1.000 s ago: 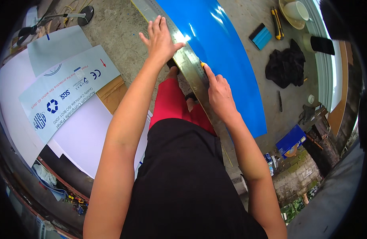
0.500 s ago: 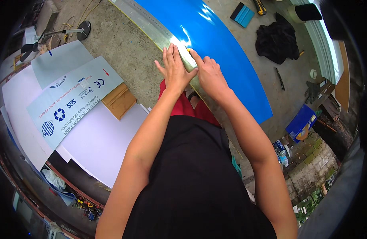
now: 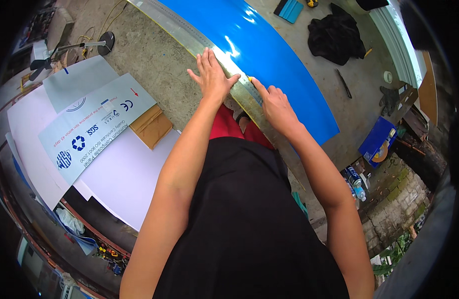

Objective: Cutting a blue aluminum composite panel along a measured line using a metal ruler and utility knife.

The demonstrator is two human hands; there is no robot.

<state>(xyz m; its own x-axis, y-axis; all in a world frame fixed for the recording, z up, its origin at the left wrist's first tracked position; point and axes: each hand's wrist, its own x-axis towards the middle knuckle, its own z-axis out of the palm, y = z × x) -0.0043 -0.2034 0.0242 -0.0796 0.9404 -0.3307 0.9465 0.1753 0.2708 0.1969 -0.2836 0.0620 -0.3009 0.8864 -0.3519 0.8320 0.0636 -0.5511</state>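
We work at a counter, and along its left part lies a long, glossy blue sheet. A metal ruler runs down the sheet's left edge. On that ruler rests our left hand, thumb and little finger spread, the other fingers close together. Our right hand is over the sheet's left edge, fingers pinching a small yellow tool, mostly hidden; we cannot make out its tip.

If our left palm let up, the ruler could slide and the tool stray into the blue. Our left thumb, just beside the tool, stands most in the way; should that tip be a blade and slip, it could nick us.

Left of the sheet, well apart, lies a printed panel. Right of the sheet, none touching it, are a black cloth, a teal squeegee, a slim black tool and a roll of tape.
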